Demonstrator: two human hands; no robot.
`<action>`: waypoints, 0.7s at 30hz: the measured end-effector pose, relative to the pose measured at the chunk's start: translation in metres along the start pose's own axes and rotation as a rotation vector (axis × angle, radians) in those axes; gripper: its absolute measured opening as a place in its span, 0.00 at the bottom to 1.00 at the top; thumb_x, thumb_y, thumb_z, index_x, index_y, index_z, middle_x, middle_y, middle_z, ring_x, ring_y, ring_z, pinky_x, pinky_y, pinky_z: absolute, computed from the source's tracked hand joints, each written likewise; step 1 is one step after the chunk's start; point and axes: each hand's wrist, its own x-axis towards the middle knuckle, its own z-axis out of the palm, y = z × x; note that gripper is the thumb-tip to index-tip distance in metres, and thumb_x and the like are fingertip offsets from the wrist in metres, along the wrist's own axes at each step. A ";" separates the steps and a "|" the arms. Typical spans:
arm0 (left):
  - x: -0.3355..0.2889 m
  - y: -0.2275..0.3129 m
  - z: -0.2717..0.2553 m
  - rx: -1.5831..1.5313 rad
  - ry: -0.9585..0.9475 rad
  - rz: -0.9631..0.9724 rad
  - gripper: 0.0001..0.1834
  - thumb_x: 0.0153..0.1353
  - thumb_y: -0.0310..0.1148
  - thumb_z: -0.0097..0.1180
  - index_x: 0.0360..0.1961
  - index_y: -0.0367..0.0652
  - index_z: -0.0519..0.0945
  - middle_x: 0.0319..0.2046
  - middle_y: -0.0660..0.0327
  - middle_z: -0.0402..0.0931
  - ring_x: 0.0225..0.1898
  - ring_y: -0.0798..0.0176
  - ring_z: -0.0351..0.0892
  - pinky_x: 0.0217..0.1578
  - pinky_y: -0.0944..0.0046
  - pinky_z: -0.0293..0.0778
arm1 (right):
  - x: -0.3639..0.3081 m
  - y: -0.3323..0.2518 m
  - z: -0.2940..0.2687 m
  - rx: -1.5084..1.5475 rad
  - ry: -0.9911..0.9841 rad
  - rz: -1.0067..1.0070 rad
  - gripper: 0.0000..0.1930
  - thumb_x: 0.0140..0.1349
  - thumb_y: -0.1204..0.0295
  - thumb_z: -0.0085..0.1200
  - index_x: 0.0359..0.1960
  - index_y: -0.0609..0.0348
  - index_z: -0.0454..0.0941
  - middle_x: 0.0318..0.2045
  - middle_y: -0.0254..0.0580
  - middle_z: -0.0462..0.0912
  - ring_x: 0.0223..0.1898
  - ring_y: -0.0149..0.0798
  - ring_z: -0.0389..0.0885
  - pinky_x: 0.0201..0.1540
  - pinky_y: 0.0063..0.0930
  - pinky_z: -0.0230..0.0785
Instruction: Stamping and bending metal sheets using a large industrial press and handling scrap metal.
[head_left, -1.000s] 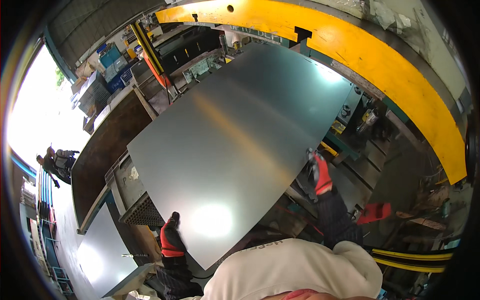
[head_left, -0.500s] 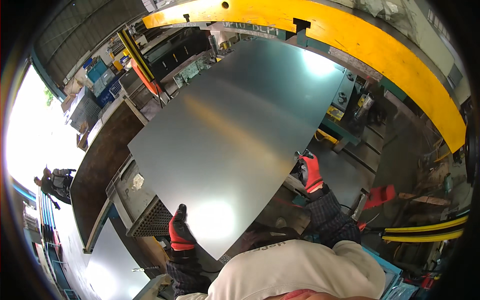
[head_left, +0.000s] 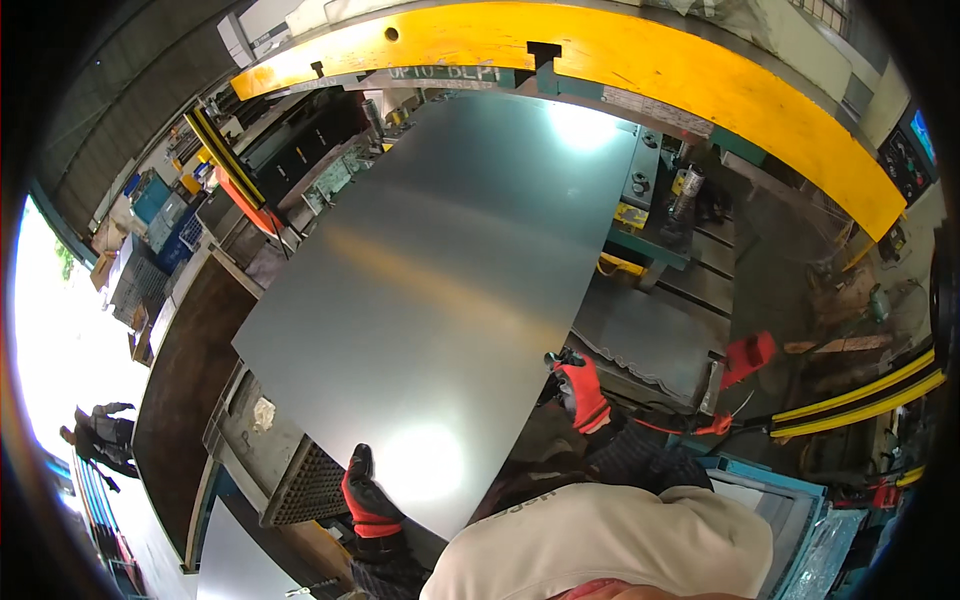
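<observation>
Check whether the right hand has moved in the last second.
Yes: judged against the yellow machine beam, the gloved right hand has moved away from it, back toward the wearer along the edge of the metal sheet.

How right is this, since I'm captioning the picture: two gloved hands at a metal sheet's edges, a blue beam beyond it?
The beam is yellow, not blue, as the head view shows; the left hand and right hand are at edges of the metal sheet.

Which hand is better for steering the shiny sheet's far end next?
Likely the right hand: it holds the metal sheet farther up, nearer the yellow beam. The left hand sits lower, by the near corner.
</observation>
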 end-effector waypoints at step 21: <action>-0.003 0.003 0.008 0.050 -0.065 0.016 0.19 0.47 0.35 0.38 0.41 0.36 0.65 0.41 0.55 0.65 0.43 0.55 0.63 0.45 0.54 0.59 | -0.011 -0.023 0.011 -0.108 -0.087 -0.274 0.03 0.45 0.75 0.46 0.21 0.61 0.70 0.15 0.26 0.67 0.15 0.21 0.63 0.18 0.15 0.55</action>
